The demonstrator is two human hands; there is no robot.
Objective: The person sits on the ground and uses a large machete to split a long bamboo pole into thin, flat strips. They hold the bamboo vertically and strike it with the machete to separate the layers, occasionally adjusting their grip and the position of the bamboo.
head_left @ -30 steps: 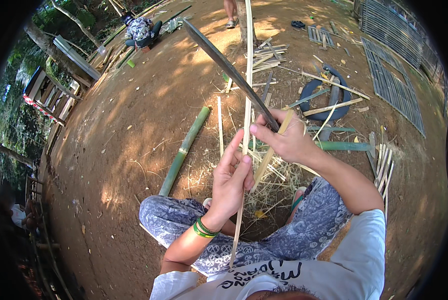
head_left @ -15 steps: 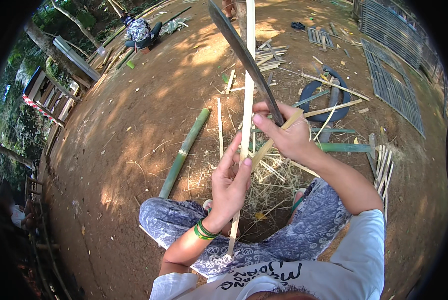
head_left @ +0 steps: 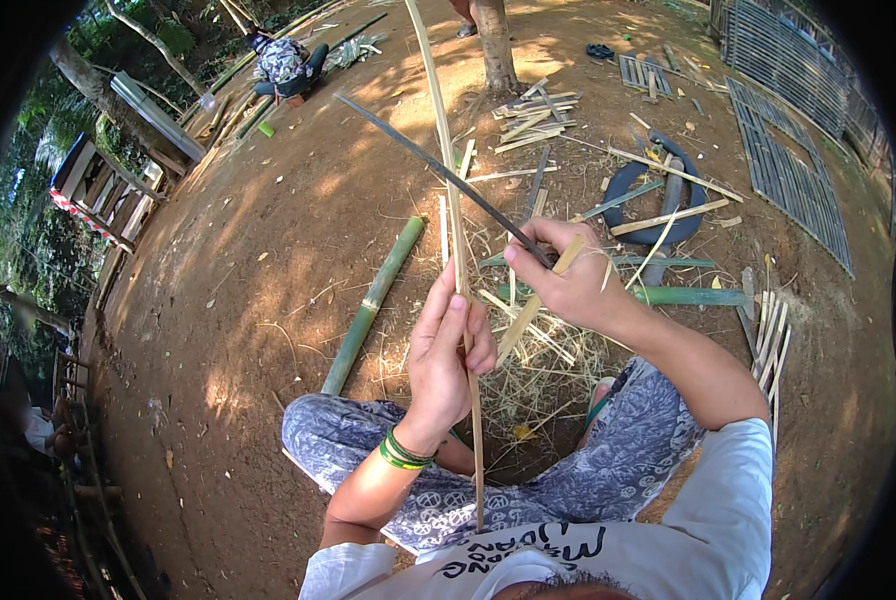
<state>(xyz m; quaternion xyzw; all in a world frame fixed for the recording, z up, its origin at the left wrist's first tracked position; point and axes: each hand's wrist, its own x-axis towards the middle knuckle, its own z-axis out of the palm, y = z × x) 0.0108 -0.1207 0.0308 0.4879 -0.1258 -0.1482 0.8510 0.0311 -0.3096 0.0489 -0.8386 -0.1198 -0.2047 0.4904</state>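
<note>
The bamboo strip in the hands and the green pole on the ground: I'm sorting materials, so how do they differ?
The bamboo strip is pale, thin and flat; the green pole is a thick, round, unsplit stalk. The strip stands nearly upright, gripped by the left hand with the right hand setting a long knife against it; the pole lies untouched on the dirt. Both are long and straight.

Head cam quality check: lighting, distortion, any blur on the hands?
Head view: dappled sunlight and tree shade across the dirt ground; heavy fisheye bend with black vignette at the rim; left hand, right hand, bamboo strip and blade sharp.

Left hand (head_left: 446, 350) raised, fingers curled shut (wristband showing), right hand (head_left: 568, 275) fisted, forearm angled inward
</note>
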